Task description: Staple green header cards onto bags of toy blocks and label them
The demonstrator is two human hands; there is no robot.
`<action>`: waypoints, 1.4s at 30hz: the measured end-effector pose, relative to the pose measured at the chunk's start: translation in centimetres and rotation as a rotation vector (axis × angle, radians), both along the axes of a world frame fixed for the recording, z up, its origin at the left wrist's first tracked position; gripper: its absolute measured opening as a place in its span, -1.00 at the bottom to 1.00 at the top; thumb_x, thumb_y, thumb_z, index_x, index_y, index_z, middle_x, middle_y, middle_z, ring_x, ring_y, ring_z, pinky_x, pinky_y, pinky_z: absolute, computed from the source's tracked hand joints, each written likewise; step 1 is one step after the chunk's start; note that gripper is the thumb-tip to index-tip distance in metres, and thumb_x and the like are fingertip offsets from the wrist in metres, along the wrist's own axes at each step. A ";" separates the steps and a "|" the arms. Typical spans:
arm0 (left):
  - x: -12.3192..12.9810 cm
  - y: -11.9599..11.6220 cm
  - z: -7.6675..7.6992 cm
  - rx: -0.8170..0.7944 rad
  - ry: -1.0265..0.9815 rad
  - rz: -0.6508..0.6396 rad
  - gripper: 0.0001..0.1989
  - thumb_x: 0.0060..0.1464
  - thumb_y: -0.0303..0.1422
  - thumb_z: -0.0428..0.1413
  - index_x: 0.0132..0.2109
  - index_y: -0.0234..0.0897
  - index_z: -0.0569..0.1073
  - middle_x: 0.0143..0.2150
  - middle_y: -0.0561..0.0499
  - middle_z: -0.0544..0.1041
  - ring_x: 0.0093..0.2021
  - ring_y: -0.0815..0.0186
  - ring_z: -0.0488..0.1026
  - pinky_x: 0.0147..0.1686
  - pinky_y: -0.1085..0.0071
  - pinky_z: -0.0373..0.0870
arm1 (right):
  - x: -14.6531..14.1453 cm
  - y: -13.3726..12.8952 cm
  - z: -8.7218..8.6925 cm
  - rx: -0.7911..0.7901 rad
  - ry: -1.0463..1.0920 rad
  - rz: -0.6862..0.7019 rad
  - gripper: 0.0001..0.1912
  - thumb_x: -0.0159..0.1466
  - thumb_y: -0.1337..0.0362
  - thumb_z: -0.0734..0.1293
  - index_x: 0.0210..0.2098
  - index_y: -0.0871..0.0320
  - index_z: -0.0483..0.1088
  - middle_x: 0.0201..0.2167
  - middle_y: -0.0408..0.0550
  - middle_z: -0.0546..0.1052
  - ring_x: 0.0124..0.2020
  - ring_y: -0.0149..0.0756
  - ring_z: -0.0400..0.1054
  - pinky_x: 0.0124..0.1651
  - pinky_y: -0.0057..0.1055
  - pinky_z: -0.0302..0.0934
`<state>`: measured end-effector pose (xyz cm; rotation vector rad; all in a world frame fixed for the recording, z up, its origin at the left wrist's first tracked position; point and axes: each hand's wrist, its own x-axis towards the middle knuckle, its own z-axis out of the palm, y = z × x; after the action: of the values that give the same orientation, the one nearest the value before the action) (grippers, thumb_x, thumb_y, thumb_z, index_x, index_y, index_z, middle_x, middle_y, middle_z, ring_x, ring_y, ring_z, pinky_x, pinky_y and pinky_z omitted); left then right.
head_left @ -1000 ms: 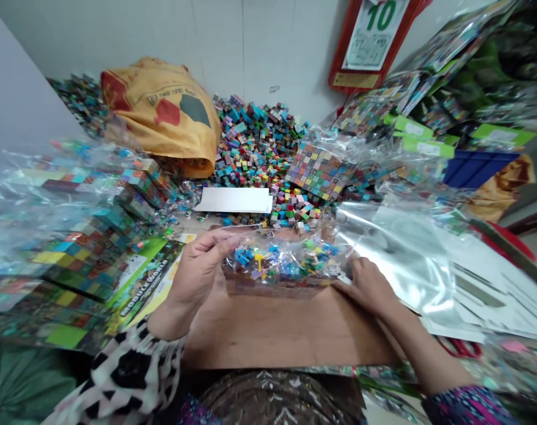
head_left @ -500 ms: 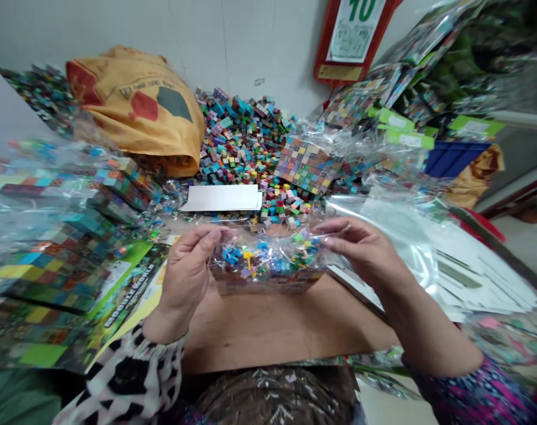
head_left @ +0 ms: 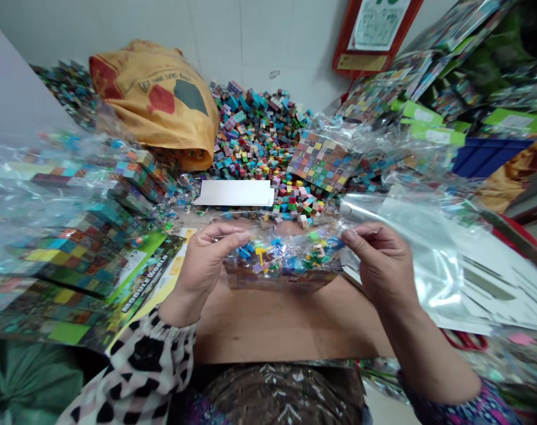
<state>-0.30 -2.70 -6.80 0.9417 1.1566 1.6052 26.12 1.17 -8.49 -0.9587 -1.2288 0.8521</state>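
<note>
A clear plastic bag (head_left: 286,251) with small coloured toy pieces showing through its top spans the space between my hands. Below those pieces, a block of patterned cubes (head_left: 277,280) shows at the front, over the brown cardboard (head_left: 290,324). My left hand (head_left: 201,265) pinches the bag's left upper edge between thumb and fingers. At the right upper corner, my right hand (head_left: 378,260) grips the same plastic, its thumb pressed to the fingers. Just behind the bag lies a folded white card (head_left: 235,193).
Loose coloured cubes (head_left: 259,141) are heaped against the wall beside a yellow sack (head_left: 157,106). Bagged cube blocks (head_left: 73,242) are stacked at left. Clear bags (head_left: 405,248) and white sheets (head_left: 503,283) lie at right, with red-handled scissors (head_left: 465,340) near the edge.
The view has shifted, so most things sit further right. My right hand has turned and closed its fingers on the bag's corner; my left hand keeps its pinch.
</note>
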 end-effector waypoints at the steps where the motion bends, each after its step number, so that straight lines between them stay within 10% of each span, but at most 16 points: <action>1: 0.1 0.0 -0.1 0.001 -0.010 0.021 -0.82 -0.28 -0.37 0.43 -0.50 -0.23 0.57 -0.43 0.06 0.64 -0.42 0.36 0.53 -0.32 0.42 0.48 | 0.0 0.0 -0.2 -0.003 0.003 -0.018 -0.74 0.06 0.13 0.57 -0.43 0.08 0.46 -0.48 -0.21 0.49 -0.42 -0.40 0.33 -0.32 -0.41 0.26; 7: 0.3 -0.4 -0.1 0.020 0.008 0.009 -0.84 -0.21 -0.36 0.42 -0.45 -0.21 0.59 -0.46 0.11 0.61 -0.44 0.41 0.48 -0.33 0.48 0.44 | 0.3 -0.8 0.3 0.070 -0.132 -0.091 -0.79 0.14 0.16 0.52 -0.31 0.05 0.46 -0.38 -0.16 0.49 -0.34 -0.29 0.35 -0.23 -0.29 0.24; 11: -0.3 -0.9 0.2 0.097 0.181 -0.020 -0.84 -0.01 -0.23 0.34 -0.28 -0.18 0.65 -0.25 0.00 0.68 -0.23 0.30 0.56 -0.15 0.40 0.47 | -0.8 -2.6 3.6 0.637 -0.521 -0.313 -0.55 0.15 0.37 0.50 0.00 -0.06 0.42 -0.14 -0.05 0.49 -0.07 -0.10 0.35 0.03 -0.09 0.20; 17: -0.3 -1.1 0.5 0.183 0.270 -0.041 -0.68 0.18 -0.08 0.18 -0.13 -0.19 0.67 -0.11 -0.07 0.69 -0.07 0.17 0.59 0.00 0.30 0.47 | -6.5 -3.0 8.4 1.013 -1.062 0.245 -0.75 0.37 0.50 0.18 -0.11 0.30 0.47 -0.20 0.13 0.59 -0.20 -0.18 0.42 -0.11 -0.23 0.33; 24: -0.1 -0.9 0.2 0.214 0.314 -0.009 -0.58 0.26 -0.01 0.06 -0.03 -0.18 0.64 0.04 -0.07 0.65 0.06 0.17 0.56 0.11 0.28 0.45 | -9.2 -2.0 9.3 0.753 -1.468 0.316 -0.73 0.30 0.48 0.20 -0.10 0.31 0.49 -0.27 0.10 0.56 -0.28 -0.10 0.40 -0.23 -0.20 0.24; 42: 0.6 -0.4 -0.5 0.297 0.322 0.060 -0.47 0.31 0.04 -0.07 0.01 -0.20 0.62 -0.17 -0.04 0.69 -0.19 0.28 0.61 -0.17 0.41 0.51 | -12.4 0.4 11.2 0.305 -1.605 0.807 -0.74 0.24 0.44 0.24 -0.28 0.15 0.59 -0.34 -0.03 0.63 -0.47 -0.40 0.30 -0.41 -0.44 0.01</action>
<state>0.33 -3.13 -7.34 1.4106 1.1868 1.7485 13.72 1.56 2.71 -0.7995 -3.1531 0.2837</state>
